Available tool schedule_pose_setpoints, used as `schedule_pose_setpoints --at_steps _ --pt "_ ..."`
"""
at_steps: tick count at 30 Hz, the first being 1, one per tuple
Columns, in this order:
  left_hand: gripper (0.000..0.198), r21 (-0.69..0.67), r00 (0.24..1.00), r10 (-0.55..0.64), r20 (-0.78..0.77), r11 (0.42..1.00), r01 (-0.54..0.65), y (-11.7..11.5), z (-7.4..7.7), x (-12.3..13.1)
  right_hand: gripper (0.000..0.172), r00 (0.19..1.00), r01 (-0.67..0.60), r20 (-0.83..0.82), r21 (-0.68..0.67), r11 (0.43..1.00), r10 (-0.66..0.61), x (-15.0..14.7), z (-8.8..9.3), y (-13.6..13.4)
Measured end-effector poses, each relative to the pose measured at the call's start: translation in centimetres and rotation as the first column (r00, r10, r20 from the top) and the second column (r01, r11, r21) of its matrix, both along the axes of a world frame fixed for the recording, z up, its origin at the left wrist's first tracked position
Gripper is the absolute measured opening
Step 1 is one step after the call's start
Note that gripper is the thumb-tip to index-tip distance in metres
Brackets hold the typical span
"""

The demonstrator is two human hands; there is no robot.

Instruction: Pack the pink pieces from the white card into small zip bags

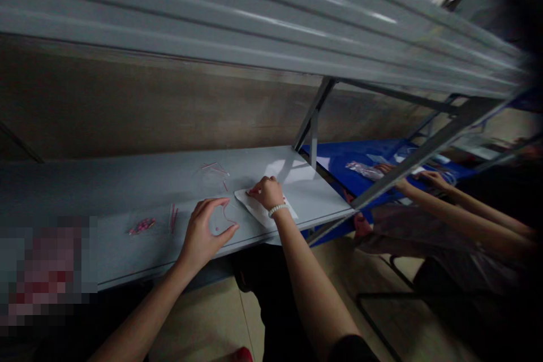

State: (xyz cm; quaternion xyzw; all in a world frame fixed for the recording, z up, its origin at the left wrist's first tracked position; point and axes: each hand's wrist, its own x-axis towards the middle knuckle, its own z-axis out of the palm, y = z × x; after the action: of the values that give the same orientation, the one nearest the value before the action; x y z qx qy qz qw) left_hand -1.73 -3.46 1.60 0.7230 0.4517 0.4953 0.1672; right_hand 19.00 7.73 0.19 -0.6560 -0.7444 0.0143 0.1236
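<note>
My left hand is just above the grey table, thumb and forefinger spread in a C shape. Between them shows a thin curved strand, and a small pink bead is near it; whether the strand touches the fingers is unclear. My right hand, wearing a pale beaded bracelet, is over a white sheet with its fingers pinched together. Something small and reddish shows at those fingertips, too small to name. Left of my left hand lies a clear bag of pink beads.
Clear bags with red strips lie on the grey table; another clear bag is farther back. A ribbed metal shelf overhangs, with slanted supports. At right, another person's hands work over a blue table.
</note>
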Motion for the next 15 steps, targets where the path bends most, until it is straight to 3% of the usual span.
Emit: schedule_pose_setpoints --at_steps 10,12,15 --pt "0.043 0.012 1.0 -0.002 0.0 1.0 0.002 0.0 -0.1 -0.1 0.017 1.0 0.02 -0.012 0.036 0.999 -0.019 -0.2 -0.6 0.4" --pt "0.043 0.016 1.0 0.001 0.0 1.0 -0.001 0.1 -0.1 -0.2 0.013 0.996 0.015 -0.089 0.061 0.998 -0.009 0.1 -0.3 0.3" --pt "0.044 0.013 1.0 0.014 -0.001 1.0 -0.014 0.3 -0.1 -0.2 0.01 0.93 -0.052 -0.356 0.12 0.991 0.092 0.2 1.1 -0.9"
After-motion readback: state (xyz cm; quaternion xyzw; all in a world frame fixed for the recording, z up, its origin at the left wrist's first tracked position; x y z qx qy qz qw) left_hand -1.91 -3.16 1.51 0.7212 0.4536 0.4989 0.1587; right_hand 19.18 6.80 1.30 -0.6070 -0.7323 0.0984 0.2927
